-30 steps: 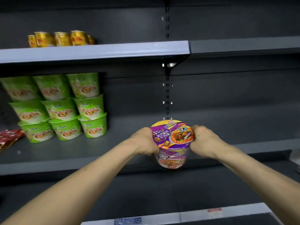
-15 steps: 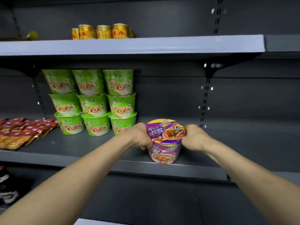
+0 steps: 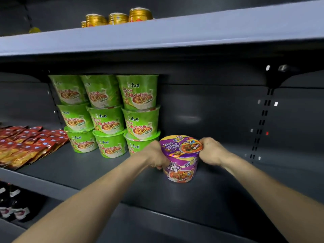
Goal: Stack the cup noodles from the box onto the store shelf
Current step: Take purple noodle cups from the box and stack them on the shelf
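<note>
Purple cup noodle [image 3: 180,160] is standing upright over dark grey store shelf [image 3: 87,169], just right of stacked green cups [image 3: 108,116], left hand [image 3: 154,155] and right hand [image 3: 211,151] gripping its rim, fingers curling tight.

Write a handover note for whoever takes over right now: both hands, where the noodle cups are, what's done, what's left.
Left hand and right hand grip opposite sides of the purple cup noodle tub.
It is upright, on or just above the grey metal shelf, right of the green cup noodle stacks.
Done: tub reached the shelf.
Left: release it, fetch more from the box, which is out of view.
</note>
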Motion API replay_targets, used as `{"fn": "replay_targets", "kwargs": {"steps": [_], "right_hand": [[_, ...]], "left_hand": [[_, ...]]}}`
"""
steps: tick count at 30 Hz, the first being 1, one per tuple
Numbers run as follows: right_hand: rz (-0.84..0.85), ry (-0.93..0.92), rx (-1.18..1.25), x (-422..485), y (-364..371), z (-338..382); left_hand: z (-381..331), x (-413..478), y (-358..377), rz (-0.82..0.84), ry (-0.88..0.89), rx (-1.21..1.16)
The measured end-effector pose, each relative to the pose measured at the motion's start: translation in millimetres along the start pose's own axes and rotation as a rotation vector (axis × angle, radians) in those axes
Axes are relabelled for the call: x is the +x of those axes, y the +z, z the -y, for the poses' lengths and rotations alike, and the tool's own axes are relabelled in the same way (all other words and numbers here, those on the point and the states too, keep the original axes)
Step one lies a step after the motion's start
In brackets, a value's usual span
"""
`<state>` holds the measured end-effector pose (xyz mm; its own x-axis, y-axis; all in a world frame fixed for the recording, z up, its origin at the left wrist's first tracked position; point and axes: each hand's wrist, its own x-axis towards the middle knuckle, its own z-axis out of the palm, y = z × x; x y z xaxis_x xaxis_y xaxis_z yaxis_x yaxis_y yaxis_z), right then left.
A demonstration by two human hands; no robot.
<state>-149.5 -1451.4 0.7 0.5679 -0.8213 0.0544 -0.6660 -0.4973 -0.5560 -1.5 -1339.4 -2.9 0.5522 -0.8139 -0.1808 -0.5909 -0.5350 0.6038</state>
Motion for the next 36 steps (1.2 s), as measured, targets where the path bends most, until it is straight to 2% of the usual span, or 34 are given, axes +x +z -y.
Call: {"fn": "replay_targets", "kwargs": {"steps": [5, 8, 11, 13, 16, 28, 36], "right_hand": [[0.005, -0.013, 0.029, 36.2, 5.0, -7.4], [0.032, 0.002, 0.046, 46.1, 11.3, -18.7], [0.228, 0.061, 0.074, 41.9, 31.1, -29.8], [0.297, 0.077, 0.038, 35.6, 44.8, -32.3], [0.226, 0.073, -0.007, 32.5, 54.1, -33.5], [0.205, 0.108, 0.198, 42.0, 62.3, -26.3], [0.172, 0.143, 0.176, 48.7, 70.9, -22.0]], "left_hand": [[2.4, 28.3, 3.6, -0.03, -0.009, -0.104], [9.5, 35.0, 9.4, 0.007, -0.004, -0.173], [25.3, 48.1, 21.4, 0.016, -0.014, -0.096], [28.3, 49.2, 27.5, 0.025, -0.018, 0.014], [26.4, 45.7, 32.1, -0.017, 0.0, 0.118], [28.3, 58.8, 38.5, -0.064, -0.013, 0.034], [28.7, 65.5, 38.0, -0.086, -0.004, 0.06]]}}
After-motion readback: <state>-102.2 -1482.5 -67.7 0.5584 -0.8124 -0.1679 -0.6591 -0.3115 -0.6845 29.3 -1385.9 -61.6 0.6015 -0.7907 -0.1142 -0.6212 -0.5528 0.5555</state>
